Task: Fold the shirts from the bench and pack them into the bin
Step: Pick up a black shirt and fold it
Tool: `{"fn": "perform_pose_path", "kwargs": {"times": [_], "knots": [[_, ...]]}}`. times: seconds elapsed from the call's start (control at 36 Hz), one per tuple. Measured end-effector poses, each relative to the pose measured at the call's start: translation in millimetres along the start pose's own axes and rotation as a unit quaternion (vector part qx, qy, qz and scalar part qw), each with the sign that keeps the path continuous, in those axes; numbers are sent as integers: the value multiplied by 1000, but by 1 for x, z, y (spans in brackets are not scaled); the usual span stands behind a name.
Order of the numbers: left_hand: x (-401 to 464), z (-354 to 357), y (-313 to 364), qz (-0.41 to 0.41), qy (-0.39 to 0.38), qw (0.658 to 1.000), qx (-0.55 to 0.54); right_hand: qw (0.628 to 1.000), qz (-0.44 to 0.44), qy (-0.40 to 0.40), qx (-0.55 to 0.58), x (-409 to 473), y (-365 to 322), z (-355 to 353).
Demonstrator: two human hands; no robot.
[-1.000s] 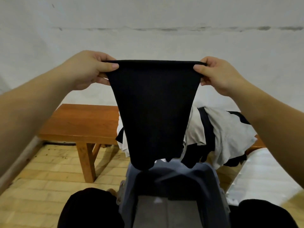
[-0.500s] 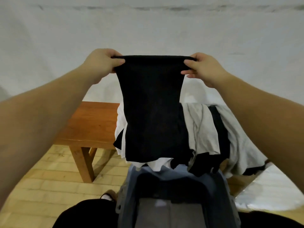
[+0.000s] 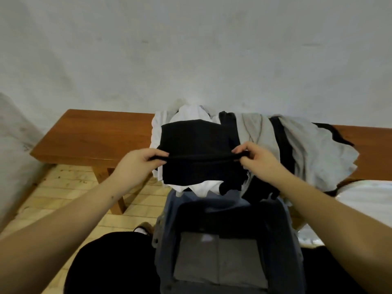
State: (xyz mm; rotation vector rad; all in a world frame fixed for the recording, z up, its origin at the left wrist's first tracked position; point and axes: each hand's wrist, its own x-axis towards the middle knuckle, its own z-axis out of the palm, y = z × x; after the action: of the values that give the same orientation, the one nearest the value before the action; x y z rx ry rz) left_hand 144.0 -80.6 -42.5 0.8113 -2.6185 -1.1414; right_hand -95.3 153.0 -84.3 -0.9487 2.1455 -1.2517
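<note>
1. Overhead, a pale plaster wall (image 3: 191,49), matte and faintly stained, fills the upper half of the view.
2. Wooden surface (image 3: 95,139): a long bench, reddish-brown, smooth top, running along the wall; plank floor (image 3: 70,187) of light wood beneath it.
3. Shirt pile (image 3: 286,149) on the surface: soft rumpled cloth in grey, white and black, heaped right of centre and spilling over the front edge toward the bin.
4. Bin (image 3: 167,209): grey-blue, rectangular, soft-looking walls, standing just in front of the surface between the person's knees. Inside, a flat grey folded layer (image 3: 220,257) lies on the bottom.
5. Black shirt (image 3: 195,143): dark knit, folded over into a rough rectangle, held taut above the pile and just beyond the bin's far rim.
6. Left hand (image 3: 137,164): fingers (image 3: 158,154) curled and pinching the left end of the shirt's fold line.
7. Right hand (image 3: 261,160): fingers (image 3: 244,148) closed on the right end of the same fold, thumb beneath.
</note>
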Motion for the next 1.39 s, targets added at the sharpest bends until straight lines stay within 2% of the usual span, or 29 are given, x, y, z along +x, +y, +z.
{"fn": "perform_pose_path", "kwargs": {"times": [0.19,0.36,0.47,0.53,0.58,0.67,0.72,0.78,0.92,1.08,1.17,1.39], "knots": [[-1,30,-34,47,29,998,38,993,-49,-7,-108,-17,23,23],[-3,47,-52,83,26,994,70,982,-43,-14,-185,-19,24,29],[5,48,-63,98,-37,982,157,969,-47,-65,-234,-15,24,30],[9,46,-63,94,-77,977,177,968,-38,-63,-240,-12,23,32],[11,43,-58,60,-43,992,106,979,-6,-17,-202,-8,18,37],[21,38,-49,-75,52,995,-49,989,81,77,-92,1,7,44],[28,39,-47,-158,38,975,-149,985,131,97,-56,8,1,48],[31,41,-45,-202,19,947,-248,981,159,100,-45,14,-4,49],[33,49,-39,-221,9,908,-356,974,196,101,-47,22,-12,49],[32,41,-32,-222,-30,898,-379,973,206,96,-36,20,-11,51],[24,42,-25,-208,-60,911,-350,973,205,104,-26,16,-10,55],[6,29,19,-119,-24,952,-282,968,210,121,66,1,-9,61]]}}
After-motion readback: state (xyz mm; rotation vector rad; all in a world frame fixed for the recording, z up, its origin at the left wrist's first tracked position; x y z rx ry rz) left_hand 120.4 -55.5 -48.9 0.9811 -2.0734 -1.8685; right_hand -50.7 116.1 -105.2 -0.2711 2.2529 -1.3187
